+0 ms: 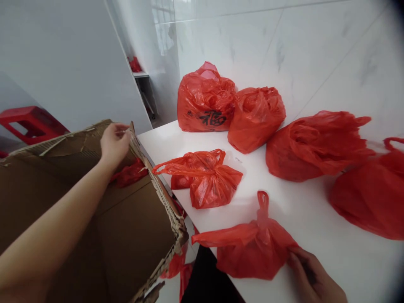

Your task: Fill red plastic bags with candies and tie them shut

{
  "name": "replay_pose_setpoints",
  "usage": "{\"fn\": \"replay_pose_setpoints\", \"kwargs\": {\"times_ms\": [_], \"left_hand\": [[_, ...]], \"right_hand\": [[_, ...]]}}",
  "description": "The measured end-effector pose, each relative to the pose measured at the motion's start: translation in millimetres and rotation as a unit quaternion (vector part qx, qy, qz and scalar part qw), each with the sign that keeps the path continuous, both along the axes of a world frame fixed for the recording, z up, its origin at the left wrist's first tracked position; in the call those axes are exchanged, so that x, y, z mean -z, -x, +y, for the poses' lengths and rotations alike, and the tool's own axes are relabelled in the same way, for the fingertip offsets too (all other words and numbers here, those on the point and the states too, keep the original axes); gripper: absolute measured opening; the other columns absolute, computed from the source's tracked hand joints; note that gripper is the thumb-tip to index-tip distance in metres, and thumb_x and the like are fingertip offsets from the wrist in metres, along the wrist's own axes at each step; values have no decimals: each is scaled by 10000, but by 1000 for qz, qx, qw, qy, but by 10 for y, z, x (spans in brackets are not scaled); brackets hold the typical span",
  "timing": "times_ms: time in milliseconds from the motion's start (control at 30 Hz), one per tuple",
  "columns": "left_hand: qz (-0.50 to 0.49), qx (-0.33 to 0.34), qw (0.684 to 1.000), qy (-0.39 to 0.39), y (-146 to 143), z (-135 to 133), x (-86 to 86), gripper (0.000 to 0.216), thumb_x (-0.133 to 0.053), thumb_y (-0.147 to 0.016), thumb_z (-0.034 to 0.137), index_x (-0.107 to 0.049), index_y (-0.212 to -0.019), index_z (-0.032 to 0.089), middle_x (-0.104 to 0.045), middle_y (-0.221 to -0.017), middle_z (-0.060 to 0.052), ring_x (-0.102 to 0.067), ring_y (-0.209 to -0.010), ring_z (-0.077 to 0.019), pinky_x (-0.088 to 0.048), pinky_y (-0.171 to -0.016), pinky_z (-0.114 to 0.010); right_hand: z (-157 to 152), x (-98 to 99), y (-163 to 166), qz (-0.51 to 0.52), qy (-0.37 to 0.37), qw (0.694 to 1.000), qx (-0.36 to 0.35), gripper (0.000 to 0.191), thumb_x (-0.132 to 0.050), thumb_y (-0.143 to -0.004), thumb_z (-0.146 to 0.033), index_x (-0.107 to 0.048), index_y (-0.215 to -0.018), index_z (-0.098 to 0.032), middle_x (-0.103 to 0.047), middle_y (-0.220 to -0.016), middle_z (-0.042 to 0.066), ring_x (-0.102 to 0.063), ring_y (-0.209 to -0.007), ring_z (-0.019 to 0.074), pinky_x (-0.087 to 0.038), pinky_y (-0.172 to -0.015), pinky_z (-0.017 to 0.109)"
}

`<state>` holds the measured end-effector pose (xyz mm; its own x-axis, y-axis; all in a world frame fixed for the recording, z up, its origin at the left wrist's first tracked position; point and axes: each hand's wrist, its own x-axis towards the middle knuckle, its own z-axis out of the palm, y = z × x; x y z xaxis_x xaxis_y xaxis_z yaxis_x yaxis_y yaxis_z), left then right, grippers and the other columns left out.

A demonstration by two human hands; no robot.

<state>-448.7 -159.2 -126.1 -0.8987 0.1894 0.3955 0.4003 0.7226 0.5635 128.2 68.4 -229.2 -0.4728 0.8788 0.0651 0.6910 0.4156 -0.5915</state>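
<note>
My left hand (pixel 115 142) reaches out and grips the far top edge of a torn brown cardboard box (pixel 104 227) at the left. A red plastic bag (pixel 131 173) lies inside the box just below that hand. My right hand (pixel 311 275) rests at the bottom right, fingers closed on the side of a tied red plastic bag (pixel 252 250) lying on the white table (pixel 315 210). Another tied red bag (pixel 205 176) sits in the middle of the table, between box and wall.
Several fuller red bags line the marble wall: one printed with a black character (pixel 205 101), one beside it (pixel 255 118), one wide one (pixel 315 145), one at the right edge (pixel 372 195). A red stool (pixel 30 124) stands far left. More red bags (pixel 176 265) lie below the box.
</note>
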Motion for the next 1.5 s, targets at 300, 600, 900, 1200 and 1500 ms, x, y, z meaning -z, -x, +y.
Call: {"fn": "replay_pose_setpoints", "kwargs": {"times_ms": [300, 600, 900, 1200, 1500], "left_hand": [[-107, 304, 925, 202, -1154, 1164, -395, 497, -733, -615, 565, -712, -973, 222, -734, -988, -91, -645, -985, -352, -443, -897, -456], [-161, 322, 928, 92, -871, 994, -720, 461, -377, -875, 545, -578, -1046, 167, -717, -1100, -146, -697, -938, -218, -530, -782, -339], [-185, 316, 914, 175, -1024, 1328, -259, 448, -780, -542, 502, -715, -837, 171, -752, -903, -127, -669, -944, -342, -477, -862, -415], [-146, 276, 948, -57, -647, 640, -953, 468, -570, -853, 463, -609, -1176, 126, -686, -1108, -96, -668, -923, -194, -530, -816, -330], [-295, 73, 951, -47, 141, -839, -503, 508, -708, -766, 477, -610, -1091, 98, -739, -896, -91, -675, -758, -215, -585, -681, -393]], "right_hand": [[-188, -151, 156, 54, -23, 998, 24, 367, -480, -849, -556, -664, -968, -261, -737, -904, -2, -704, -783, 182, -572, -707, 242], [-102, -39, 88, 64, -5, 998, -20, 346, -488, -861, -541, -648, -989, -262, -731, -945, -2, -703, -834, 172, -569, -727, 243], [-120, -59, 95, 35, -29, 999, -10, 377, -483, -852, -562, -661, -989, -259, -735, -970, 5, -707, -854, 190, -576, -713, 260], [-66, -25, 39, 25, -5, 1000, -15, 381, -513, -827, -563, -676, -990, -260, -741, -961, 0, -716, -832, 189, -592, -708, 249], [-9, -19, 7, -19, 11, 1000, -9, 430, -511, -794, -619, -679, -1004, -284, -740, -1010, -10, -719, -875, 207, -603, -719, 268]]}}
